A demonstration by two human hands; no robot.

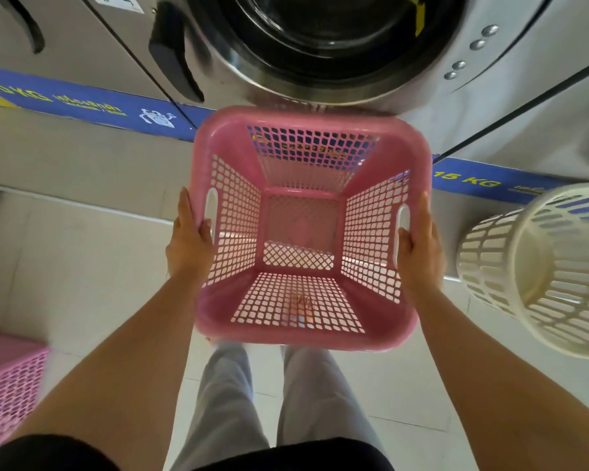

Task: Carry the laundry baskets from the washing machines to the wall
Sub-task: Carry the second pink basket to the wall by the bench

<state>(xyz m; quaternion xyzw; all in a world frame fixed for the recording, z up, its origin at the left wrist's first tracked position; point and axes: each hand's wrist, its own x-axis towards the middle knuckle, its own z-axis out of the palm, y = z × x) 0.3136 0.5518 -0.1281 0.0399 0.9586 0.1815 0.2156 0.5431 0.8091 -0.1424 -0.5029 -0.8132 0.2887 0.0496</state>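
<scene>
An empty pink square laundry basket (305,154) with lattice walls hangs in the air in front of me, just below the door of a washing machine (323,45). My left hand (189,239) grips its left handle slot and my right hand (420,246) grips its right handle slot. A round cream laundry basket (541,273) stands on the floor at the right, close to the machines. Part of another pink basket (11,379) shows at the lower left edge.
A row of steel washing machines runs across the top, with a blue strip (82,103) along their base. The pale tiled floor (82,266) spreads below. My legs in grey trousers (225,402) stand under the held basket.
</scene>
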